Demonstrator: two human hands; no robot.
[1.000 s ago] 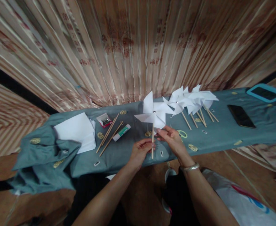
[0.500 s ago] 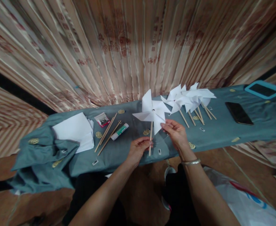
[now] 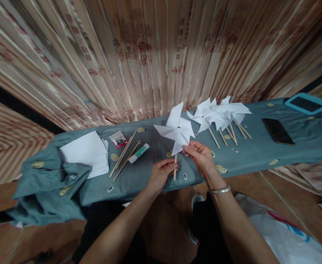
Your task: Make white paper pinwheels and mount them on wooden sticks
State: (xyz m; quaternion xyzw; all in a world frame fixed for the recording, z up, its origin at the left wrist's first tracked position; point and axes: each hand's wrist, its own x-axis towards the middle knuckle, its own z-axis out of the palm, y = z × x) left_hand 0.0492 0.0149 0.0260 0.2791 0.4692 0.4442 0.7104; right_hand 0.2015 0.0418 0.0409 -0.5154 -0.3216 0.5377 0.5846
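Note:
A white paper pinwheel (image 3: pixel 174 126) with a shiny pin at its centre stands upright over the near part of the table. Thumb and fingers of my left hand (image 3: pixel 162 172) pinch its thin wooden stick (image 3: pixel 175 172) low down. My right hand (image 3: pixel 200 154), with a silver bangle at the wrist, has its thumb and forefinger closed at the tip of the lower blade. To the right lie several finished white pinwheels (image 3: pixel 204 115), overlapping, their sticks pointing toward me.
Left on the cloth-covered table (image 3: pixel 147 179) are a stack of white paper (image 3: pixel 85 150), loose wooden sticks (image 3: pixel 124 152), an open box of pins (image 3: pixel 118 140) and a glue stick (image 3: pixel 139 153). A phone (image 3: pixel 278 131) and a blue-framed tablet (image 3: pixel 307 103) lie at the right.
The pinwheel's blades have turned clockwise a little, and my right hand has shifted slightly left with the lower blade. My left hand keeps its place on the stick.

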